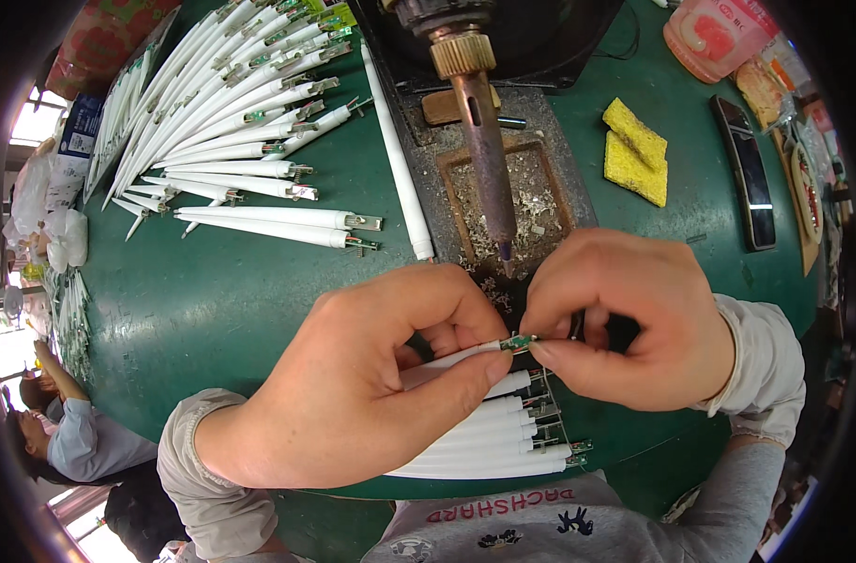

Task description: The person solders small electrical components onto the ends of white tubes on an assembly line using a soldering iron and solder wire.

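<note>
In my left hand (pixel 343 389), thumb and fingers are closed round a slim white plastic tube (pixel 461 357). A small green circuit board (pixel 519 342) sticks out of its right end. My right hand (pixel 634 319) pinches the tip of that board between thumb and forefinger; the exact contact is partly hidden by the fingertips. Just beyond both hands, a soldering iron (pixel 484 141) points down over a solder-spattered tray (pixel 554 178). Below my hands lies a row of similar white tubes (pixel 484 460), their board ends to the right, partly covered by my left hand.
Many white tubes (pixel 212 113) are fanned out at the far left, and a single one (pixel 390 150) lies beside the iron's stand. To the right are a yellow sponge (pixel 636 155), a phone (pixel 745 174) and a pink container (pixel 719 39). Another person (pixel 95 441) sits at the left.
</note>
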`<move>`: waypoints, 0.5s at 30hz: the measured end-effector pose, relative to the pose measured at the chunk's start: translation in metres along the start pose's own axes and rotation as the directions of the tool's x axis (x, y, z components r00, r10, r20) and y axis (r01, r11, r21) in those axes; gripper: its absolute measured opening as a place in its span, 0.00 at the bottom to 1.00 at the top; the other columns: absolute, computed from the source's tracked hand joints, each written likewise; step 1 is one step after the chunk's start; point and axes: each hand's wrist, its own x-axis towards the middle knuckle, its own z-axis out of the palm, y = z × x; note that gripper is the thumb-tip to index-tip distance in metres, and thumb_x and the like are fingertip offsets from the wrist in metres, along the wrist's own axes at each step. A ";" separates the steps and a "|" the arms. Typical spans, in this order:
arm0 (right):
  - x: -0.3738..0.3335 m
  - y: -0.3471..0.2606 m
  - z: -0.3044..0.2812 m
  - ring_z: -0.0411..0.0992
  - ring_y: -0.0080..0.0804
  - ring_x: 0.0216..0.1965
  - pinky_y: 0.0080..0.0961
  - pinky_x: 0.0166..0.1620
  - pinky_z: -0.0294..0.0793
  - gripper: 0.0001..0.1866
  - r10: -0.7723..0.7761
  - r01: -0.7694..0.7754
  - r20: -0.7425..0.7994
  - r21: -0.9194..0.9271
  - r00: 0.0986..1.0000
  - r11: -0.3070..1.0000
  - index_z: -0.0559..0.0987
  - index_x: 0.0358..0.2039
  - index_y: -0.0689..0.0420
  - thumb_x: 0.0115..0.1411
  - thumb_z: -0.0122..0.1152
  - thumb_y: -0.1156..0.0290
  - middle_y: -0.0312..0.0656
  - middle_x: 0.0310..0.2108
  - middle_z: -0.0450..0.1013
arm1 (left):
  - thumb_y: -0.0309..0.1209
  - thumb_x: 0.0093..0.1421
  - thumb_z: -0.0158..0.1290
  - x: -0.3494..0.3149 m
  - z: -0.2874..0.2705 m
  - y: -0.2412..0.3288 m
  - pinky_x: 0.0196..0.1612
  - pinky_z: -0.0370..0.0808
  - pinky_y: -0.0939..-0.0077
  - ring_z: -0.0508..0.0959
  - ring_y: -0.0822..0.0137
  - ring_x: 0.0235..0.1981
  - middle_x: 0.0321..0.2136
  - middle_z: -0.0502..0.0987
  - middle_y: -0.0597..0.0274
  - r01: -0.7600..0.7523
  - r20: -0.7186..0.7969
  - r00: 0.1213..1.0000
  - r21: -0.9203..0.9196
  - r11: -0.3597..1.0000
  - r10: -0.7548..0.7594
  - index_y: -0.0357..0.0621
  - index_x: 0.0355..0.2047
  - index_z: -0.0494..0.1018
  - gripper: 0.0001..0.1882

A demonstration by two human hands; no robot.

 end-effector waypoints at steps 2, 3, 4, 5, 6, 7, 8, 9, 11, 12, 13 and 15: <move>0.001 0.009 0.007 0.68 0.25 0.22 0.18 0.22 0.68 0.10 -0.387 0.333 -0.102 -0.342 0.917 0.879 0.75 0.29 0.59 0.44 0.62 0.81 0.39 0.27 0.69 | 0.18 0.55 0.51 0.000 0.001 -0.002 0.34 0.67 0.85 0.68 0.79 0.30 0.29 0.69 0.64 0.002 0.011 1.000 0.020 1.000 -0.003 0.34 0.33 0.67 0.05; 0.002 0.015 0.008 0.68 0.25 0.22 0.18 0.22 0.68 0.10 -0.386 0.333 -0.100 -0.339 0.917 0.880 0.75 0.29 0.59 0.44 0.62 0.81 0.39 0.27 0.69 | 0.18 0.55 0.51 0.000 0.000 -0.002 0.34 0.67 0.85 0.68 0.79 0.30 0.29 0.69 0.64 0.005 0.009 1.000 0.018 1.000 -0.005 0.34 0.33 0.67 0.05; 0.004 0.021 0.008 0.68 0.27 0.22 0.19 0.22 0.67 0.10 -0.499 0.426 -0.080 -0.415 0.863 0.804 0.75 0.28 0.59 0.42 0.63 0.82 0.39 0.27 0.68 | 0.17 0.54 0.50 0.001 0.000 -0.002 0.34 0.67 0.85 0.68 0.78 0.30 0.30 0.68 0.64 0.019 0.013 1.000 0.006 1.000 -0.019 0.34 0.32 0.67 0.06; 0.005 0.023 0.008 0.68 0.29 0.21 0.21 0.21 0.67 0.11 -0.603 0.507 -0.052 -0.486 0.796 0.712 0.75 0.27 0.58 0.41 0.63 0.82 0.39 0.26 0.68 | 0.17 0.54 0.50 0.001 0.001 -0.002 0.34 0.67 0.84 0.69 0.78 0.31 0.30 0.68 0.64 0.033 0.018 0.999 -0.004 0.999 -0.032 0.34 0.32 0.67 0.06; 0.003 0.022 0.007 0.68 0.29 0.21 0.21 0.21 0.67 0.11 -0.602 0.507 -0.052 -0.484 0.796 0.713 0.75 0.27 0.58 0.41 0.63 0.82 0.39 0.26 0.68 | 0.17 0.54 0.50 0.001 0.002 -0.002 0.34 0.67 0.84 0.69 0.78 0.31 0.30 0.68 0.64 0.034 0.018 0.999 -0.005 0.999 -0.034 0.34 0.32 0.67 0.06; 0.002 0.019 0.006 0.68 0.30 0.21 0.21 0.21 0.67 0.11 -0.568 0.484 -0.037 -0.479 0.822 0.732 0.75 0.26 0.58 0.40 0.63 0.82 0.38 0.25 0.68 | 0.16 0.53 0.51 0.000 0.003 -0.003 0.34 0.68 0.84 0.69 0.77 0.31 0.30 0.68 0.64 -0.006 0.007 1.000 0.064 0.998 0.006 0.33 0.32 0.67 0.06; 0.002 0.018 0.006 0.68 0.31 0.21 0.22 0.21 0.67 0.10 -0.531 0.459 -0.020 -0.476 0.847 0.751 0.75 0.25 0.58 0.39 0.63 0.82 0.38 0.24 0.67 | 0.16 0.52 0.51 0.000 0.004 -0.004 0.34 0.68 0.84 0.70 0.77 0.31 0.30 0.68 0.64 -0.048 0.001 0.999 0.130 0.990 0.048 0.33 0.32 0.67 0.07; 0.003 0.017 0.007 0.68 0.31 0.21 0.22 0.21 0.67 0.10 -0.529 0.457 -0.020 -0.475 0.849 0.752 0.75 0.25 0.58 0.39 0.63 0.82 0.38 0.24 0.67 | 0.16 0.52 0.51 0.000 0.004 -0.004 0.34 0.68 0.84 0.70 0.77 0.31 0.30 0.68 0.64 -0.047 0.002 0.999 0.128 0.991 0.047 0.33 0.32 0.67 0.07; 0.004 0.017 0.009 0.68 0.30 0.21 0.22 0.22 0.67 0.10 -0.505 0.437 -0.060 -0.418 0.861 0.796 0.75 0.25 0.58 0.39 0.63 0.82 0.37 0.23 0.68 | 0.16 0.51 0.51 0.000 0.003 -0.005 0.33 0.69 0.83 0.70 0.77 0.32 0.30 0.68 0.64 -0.122 0.009 0.992 0.248 0.961 0.124 0.34 0.32 0.67 0.07; 0.004 0.017 0.009 0.68 0.30 0.21 0.22 0.22 0.67 0.10 -0.504 0.438 -0.058 -0.417 0.862 0.797 0.75 0.25 0.58 0.39 0.63 0.82 0.37 0.23 0.68 | 0.16 0.51 0.51 0.000 0.004 -0.006 0.33 0.69 0.83 0.70 0.77 0.32 0.30 0.68 0.64 -0.120 0.008 0.992 0.246 0.962 0.122 0.34 0.32 0.67 0.07; 0.004 0.017 0.010 0.68 0.30 0.21 0.22 0.22 0.67 0.10 -0.492 0.428 -0.061 -0.406 0.869 0.807 0.75 0.25 0.58 0.39 0.63 0.82 0.38 0.23 0.68 | 0.16 0.51 0.51 0.000 0.005 -0.007 0.32 0.69 0.84 0.70 0.77 0.31 0.30 0.68 0.64 -0.126 -0.004 0.991 0.225 0.966 0.130 0.34 0.32 0.67 0.07; 0.004 0.017 0.009 0.68 0.31 0.21 0.22 0.22 0.67 0.10 -0.476 0.416 -0.063 -0.398 0.877 0.818 0.75 0.25 0.58 0.39 0.63 0.82 0.38 0.23 0.68 | 0.15 0.50 0.51 0.000 0.005 -0.008 0.32 0.68 0.84 0.70 0.78 0.31 0.29 0.68 0.64 -0.133 -0.015 0.990 0.201 0.971 0.139 0.34 0.31 0.68 0.07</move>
